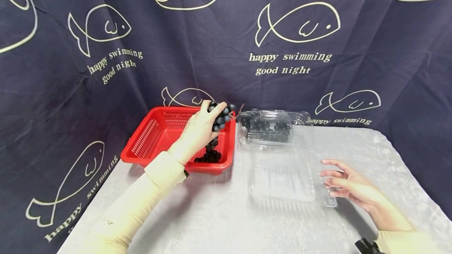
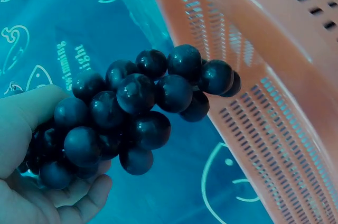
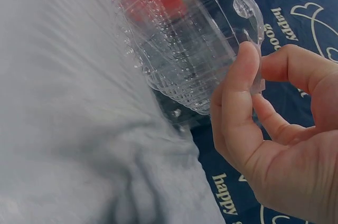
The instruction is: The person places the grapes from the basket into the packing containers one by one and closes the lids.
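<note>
A bunch of dark grapes [image 1: 221, 118] is in my left hand [image 1: 195, 130], held over the right side of a red perforated basket [image 1: 143, 140]. In the left wrist view, fingers curl round one end of the grapes [image 2: 137, 94], and the other end points toward the basket wall. More dark grapes [image 1: 210, 155] lie in the basket's near right corner. At the right, my right hand [image 1: 353, 185] pinches the edge of an open clear plastic container [image 1: 282, 179]. The right wrist view shows thumb and fingertips at the flange of this container [image 3: 195, 39].
Behind the open container stands another clear plastic box [image 1: 300, 118] with dark grapes inside. A dark blue curtain [image 1: 226, 50] with fish drawings rises at the back and sides. The table [image 1: 212, 214] has a pale grey cloth.
</note>
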Demonstrator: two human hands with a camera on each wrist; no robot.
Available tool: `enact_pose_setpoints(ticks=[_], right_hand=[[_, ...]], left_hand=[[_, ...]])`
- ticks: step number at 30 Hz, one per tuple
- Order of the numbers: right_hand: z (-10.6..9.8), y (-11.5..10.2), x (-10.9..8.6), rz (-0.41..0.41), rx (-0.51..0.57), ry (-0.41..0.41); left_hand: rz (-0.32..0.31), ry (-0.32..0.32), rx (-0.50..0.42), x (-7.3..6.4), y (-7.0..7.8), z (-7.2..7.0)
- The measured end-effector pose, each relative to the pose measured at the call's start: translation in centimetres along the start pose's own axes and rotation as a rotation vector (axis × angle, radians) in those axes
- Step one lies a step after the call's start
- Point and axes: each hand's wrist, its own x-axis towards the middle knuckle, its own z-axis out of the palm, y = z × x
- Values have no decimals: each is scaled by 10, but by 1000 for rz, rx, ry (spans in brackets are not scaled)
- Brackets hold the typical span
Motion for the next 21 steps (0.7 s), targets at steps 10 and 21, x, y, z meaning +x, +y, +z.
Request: enact_pose_setpoints(ticks=[10,21], right_hand=[[10,9,13,51,27,4],[20,14,21,118,62,25]], left_hand=[[39,2,-31,3,25,-6],[97,-24,-83,1,50,-2]])
